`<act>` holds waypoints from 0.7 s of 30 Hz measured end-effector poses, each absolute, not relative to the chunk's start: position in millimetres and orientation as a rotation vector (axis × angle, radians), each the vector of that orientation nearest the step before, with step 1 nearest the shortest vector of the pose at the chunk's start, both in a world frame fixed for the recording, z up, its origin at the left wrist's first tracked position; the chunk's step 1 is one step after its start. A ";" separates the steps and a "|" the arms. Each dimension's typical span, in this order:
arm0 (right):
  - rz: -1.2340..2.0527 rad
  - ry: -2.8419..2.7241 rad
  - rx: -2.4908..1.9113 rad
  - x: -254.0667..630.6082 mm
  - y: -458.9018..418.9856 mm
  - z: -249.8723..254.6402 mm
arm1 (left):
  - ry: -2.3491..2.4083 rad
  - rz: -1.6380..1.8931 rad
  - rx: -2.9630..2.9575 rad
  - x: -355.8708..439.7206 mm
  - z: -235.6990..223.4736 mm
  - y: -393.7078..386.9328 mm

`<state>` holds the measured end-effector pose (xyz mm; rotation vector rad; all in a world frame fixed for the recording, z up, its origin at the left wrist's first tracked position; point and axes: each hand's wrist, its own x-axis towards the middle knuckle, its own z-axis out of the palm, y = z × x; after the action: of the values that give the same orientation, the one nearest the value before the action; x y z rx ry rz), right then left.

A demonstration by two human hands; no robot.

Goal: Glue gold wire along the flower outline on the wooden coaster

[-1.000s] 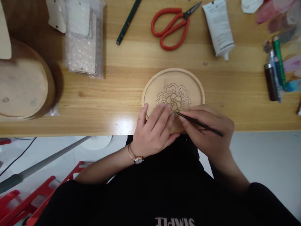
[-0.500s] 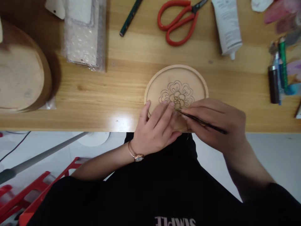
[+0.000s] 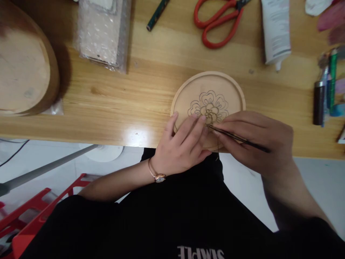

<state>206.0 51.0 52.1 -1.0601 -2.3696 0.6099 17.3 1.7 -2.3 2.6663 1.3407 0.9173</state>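
A round wooden plate [image 3: 231,90] lies near the table's front edge with a flower outline [image 3: 209,105] drawn in its middle. My left hand [image 3: 183,145] rests on the plate's near left part, fingers stretched flat and pressing it down. My right hand [image 3: 253,138] is closed round thin black tweezers [image 3: 237,138], their tip touching the lower edge of the flower beside my left fingertips. A thin thread seems to hang below the tip; I cannot make it out clearly.
Red-handled scissors [image 3: 215,21], a white tube [image 3: 276,32] and a green pencil [image 3: 157,14] lie at the back. A bubble-wrapped pack [image 3: 104,32] sits back left, a large wooden disc [image 3: 24,68] at far left, pens [image 3: 325,86] at right.
The view has shifted, so everything sits further right and the back objects higher in frame. Both hands keep their grip and place on the plate; the tweezer tip stays at the flower.
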 end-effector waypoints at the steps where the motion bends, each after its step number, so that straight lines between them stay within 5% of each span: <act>1: 0.606 -2.369 -1.047 206.1 51.4 51.8 | 1.340 0.916 2.661 17.3 -2.7 1.5; 11: 0.636 -2.441 -0.970 209.3 60.9 55.1 | 1.324 0.895 2.658 16.2 -2.4 1.4; 21: 0.439 -2.870 -0.443 208.5 101.7 71.1 | 1.316 0.889 2.687 15.5 0.3 3.2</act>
<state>208.5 101.7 71.1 -0.4425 -2.8705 0.4393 15.5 3.2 0.3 2.6868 1.3162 0.8885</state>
